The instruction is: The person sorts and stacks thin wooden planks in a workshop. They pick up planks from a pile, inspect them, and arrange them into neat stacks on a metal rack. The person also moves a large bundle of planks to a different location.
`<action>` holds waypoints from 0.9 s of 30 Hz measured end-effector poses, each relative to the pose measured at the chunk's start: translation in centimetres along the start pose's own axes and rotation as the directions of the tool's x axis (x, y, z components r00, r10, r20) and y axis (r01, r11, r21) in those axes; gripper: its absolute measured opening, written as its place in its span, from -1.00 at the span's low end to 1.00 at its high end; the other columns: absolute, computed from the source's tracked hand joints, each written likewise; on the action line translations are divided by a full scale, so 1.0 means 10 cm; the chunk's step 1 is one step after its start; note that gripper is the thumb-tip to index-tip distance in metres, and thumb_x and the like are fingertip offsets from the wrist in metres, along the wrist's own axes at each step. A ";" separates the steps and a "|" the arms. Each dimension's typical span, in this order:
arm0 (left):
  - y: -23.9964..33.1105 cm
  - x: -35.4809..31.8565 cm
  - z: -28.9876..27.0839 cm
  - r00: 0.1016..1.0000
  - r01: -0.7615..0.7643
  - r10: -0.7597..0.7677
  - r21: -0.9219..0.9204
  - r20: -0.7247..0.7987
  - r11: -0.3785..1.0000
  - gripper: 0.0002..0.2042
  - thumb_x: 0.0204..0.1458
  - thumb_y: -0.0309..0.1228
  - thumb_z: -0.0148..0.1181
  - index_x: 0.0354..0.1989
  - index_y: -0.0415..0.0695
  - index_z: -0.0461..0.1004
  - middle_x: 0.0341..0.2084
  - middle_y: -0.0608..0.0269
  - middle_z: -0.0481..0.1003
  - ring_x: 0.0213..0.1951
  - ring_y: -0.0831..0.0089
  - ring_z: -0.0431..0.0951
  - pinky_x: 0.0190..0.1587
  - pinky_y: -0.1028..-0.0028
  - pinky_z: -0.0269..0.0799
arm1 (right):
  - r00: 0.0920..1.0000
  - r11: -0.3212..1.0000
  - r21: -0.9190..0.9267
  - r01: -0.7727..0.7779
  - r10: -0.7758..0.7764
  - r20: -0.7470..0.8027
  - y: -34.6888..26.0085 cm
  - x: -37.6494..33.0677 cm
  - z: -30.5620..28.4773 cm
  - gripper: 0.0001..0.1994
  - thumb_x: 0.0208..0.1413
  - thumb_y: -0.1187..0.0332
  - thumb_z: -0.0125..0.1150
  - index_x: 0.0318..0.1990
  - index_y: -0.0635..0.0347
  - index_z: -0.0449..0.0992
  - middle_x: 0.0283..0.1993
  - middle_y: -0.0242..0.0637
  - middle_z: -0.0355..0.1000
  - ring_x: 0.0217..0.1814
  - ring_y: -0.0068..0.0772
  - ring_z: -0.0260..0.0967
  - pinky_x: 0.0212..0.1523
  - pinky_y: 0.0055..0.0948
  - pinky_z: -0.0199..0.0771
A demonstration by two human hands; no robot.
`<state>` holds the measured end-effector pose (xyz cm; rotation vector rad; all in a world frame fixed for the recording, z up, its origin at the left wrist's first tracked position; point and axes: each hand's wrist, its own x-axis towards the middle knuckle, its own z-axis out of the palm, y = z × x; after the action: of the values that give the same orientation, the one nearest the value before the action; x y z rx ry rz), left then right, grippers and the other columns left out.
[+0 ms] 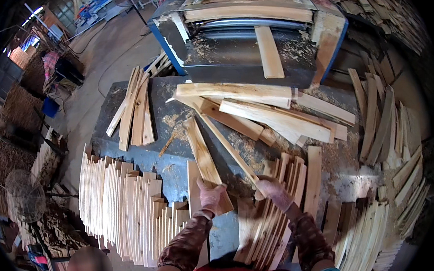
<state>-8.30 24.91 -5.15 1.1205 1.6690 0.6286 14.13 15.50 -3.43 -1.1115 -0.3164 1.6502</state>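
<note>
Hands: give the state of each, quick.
Left hand: closed on a flat pale wooden slat.
Right hand: closed on a thin narrow wooden strip.

Dark metal desk (121, 100), dusty w/ sawdust, is carrying loose wooden slats. A small bundle of slats (134, 109) is lying on its left part, fanned slightly. A heap of longer pale boards (266, 113) is lying crosswise toward the right, overlapping each other. Two slats are resting near the middle, a wider one (202, 155) and a thin one (228, 147), angled apart. Stacks of slats standing on edge (125, 205) are leaning along the desk's near left side; another stack (273, 218) is sitting at front right.
</note>
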 end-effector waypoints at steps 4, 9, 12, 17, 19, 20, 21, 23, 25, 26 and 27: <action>-0.62 -0.28 -0.21 0.951 0.092 -0.013 -0.246 0.308 0.965 -0.58 0.09 -0.31 0.29 0.07 -0.25 0.40 -0.15 0.22 0.56 -0.06 0.38 0.54 -0.02 0.39 0.46 | 0.994 0.926 -0.368 0.084 -0.101 -0.030 0.64 -0.84 0.20 -0.52 0.14 0.22 0.33 0.12 0.34 0.44 -0.23 -0.22 0.52 -0.26 -0.36 0.52 -0.30 -0.39 0.56; -0.53 -1.43 -0.26 0.823 0.022 0.045 -0.111 0.566 0.994 -0.43 0.23 0.04 0.12 0.17 -0.22 0.45 -0.10 0.15 0.57 -0.09 0.51 0.54 -0.08 0.49 0.48 | 0.966 0.678 -0.735 -0.019 -0.177 -0.188 1.70 -1.10 0.33 -0.29 -0.03 0.17 0.40 0.27 0.26 0.31 -0.37 -0.27 0.53 -0.38 -0.44 0.50 -0.42 -0.44 0.52; -0.87 -1.19 -0.48 0.719 0.091 -0.075 0.013 0.691 0.996 -0.50 0.25 -0.09 0.16 0.21 -0.21 0.42 -0.18 0.27 0.57 -0.22 0.45 0.58 -0.15 0.43 0.54 | 0.966 0.902 -0.430 -0.045 -0.070 -0.248 1.73 -1.31 0.47 -0.24 -0.04 0.24 0.36 0.35 0.21 0.20 -0.46 -0.32 0.52 -0.49 -0.47 0.47 -0.49 -0.41 0.49; -1.27 -0.79 -0.79 0.787 0.396 -0.393 0.100 0.476 0.913 -0.86 0.14 -0.30 0.20 -0.25 -0.08 0.50 -0.52 0.34 0.47 -0.56 0.49 0.46 -0.53 0.49 0.42 | 0.942 0.874 -0.472 -0.120 -0.050 -0.331 1.52 -2.10 0.45 -0.16 0.00 0.25 0.25 0.46 0.16 0.03 -0.20 0.02 0.52 -0.17 -0.16 0.51 -0.09 -0.23 0.49; -1.45 -0.79 -0.95 0.862 0.426 -0.423 0.052 0.279 0.903 -0.90 0.15 -0.33 0.10 -0.34 -0.06 0.47 -0.74 0.39 0.28 -0.79 0.55 0.21 -0.77 0.48 0.09 | 0.893 0.735 -0.646 -0.205 -0.129 -0.430 1.57 -2.41 0.30 -0.16 0.02 0.19 0.16 0.49 0.11 -0.01 0.12 0.21 0.39 0.13 0.07 0.42 0.16 -0.13 0.42; -1.49 -0.78 -0.96 0.875 0.414 -0.418 0.069 0.246 0.908 -0.89 0.14 -0.32 0.10 -0.34 -0.07 0.47 -0.74 0.37 0.29 -0.79 0.54 0.21 -0.77 0.47 0.09 | 0.836 0.591 -0.767 -0.250 -0.268 -0.479 1.71 -2.50 0.19 -0.17 0.03 0.14 0.12 0.49 0.08 -0.01 0.28 0.27 0.28 0.25 0.15 0.34 0.23 -0.11 0.37; -1.57 -0.74 -0.97 0.884 0.405 -0.415 0.089 0.215 0.910 -0.87 0.14 -0.31 0.09 -0.33 -0.08 0.48 -0.73 0.35 0.31 -0.79 0.52 0.21 -0.77 0.47 0.09 | 0.809 0.713 -0.663 -0.229 -0.239 -0.537 1.67 -2.69 0.14 -0.15 0.01 0.11 0.13 0.48 0.09 -0.02 0.31 0.28 0.23 0.30 0.18 0.30 0.26 -0.06 0.34; -1.72 -0.61 -1.08 0.868 0.358 -0.372 0.106 0.328 0.928 -0.82 0.16 -0.27 0.09 -0.21 -0.09 0.49 -0.66 0.30 0.37 -0.69 0.46 0.33 -0.66 0.42 0.26 | 0.761 0.659 -0.655 -0.370 -0.190 -0.621 1.67 -2.88 0.02 -0.12 0.00 0.06 0.16 0.47 0.17 -0.02 0.26 0.28 0.27 0.28 0.20 0.31 0.24 -0.04 0.36; -1.91 -0.47 -1.00 0.901 0.176 -0.232 0.181 0.367 0.968 -0.78 0.15 -0.25 0.13 -0.17 -0.12 0.49 -0.62 0.29 0.41 -0.61 0.47 0.38 -0.58 0.41 0.34 | 0.770 0.571 -0.665 -0.482 -0.087 -0.633 1.62 -2.93 -0.09 -0.08 -0.01 0.01 0.21 0.45 0.23 -0.03 0.22 0.28 0.30 0.27 0.20 0.32 0.23 -0.03 0.37; -1.97 -0.44 -0.86 0.924 0.014 -0.110 0.255 0.367 0.967 -0.77 0.13 -0.25 0.17 -0.18 -0.14 0.48 -0.62 0.31 0.40 -0.59 0.50 0.38 -0.54 0.42 0.34 | 0.791 0.512 -0.679 -0.525 -0.002 -0.612 1.58 -2.91 -0.13 -0.06 -0.02 -0.02 0.23 0.44 0.26 -0.03 0.21 0.28 0.30 0.27 0.20 0.32 0.22 -0.03 0.37; -2.04 -0.44 -0.78 0.927 -0.145 0.012 0.327 0.375 0.934 -0.76 0.11 -0.25 0.21 -0.19 -0.15 0.48 -0.62 0.32 0.40 -0.56 0.54 0.37 -0.51 0.43 0.33 | 0.803 0.448 -0.697 -0.560 0.085 -0.590 1.52 -2.88 -0.18 -0.04 -0.02 -0.05 0.25 0.43 0.28 -0.04 0.20 0.28 0.30 0.27 0.19 0.32 0.22 -0.03 0.37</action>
<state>-22.88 12.84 -16.92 1.4671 1.4408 0.1497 5.99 -15.90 -0.26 -2.4638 -0.6565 1.4499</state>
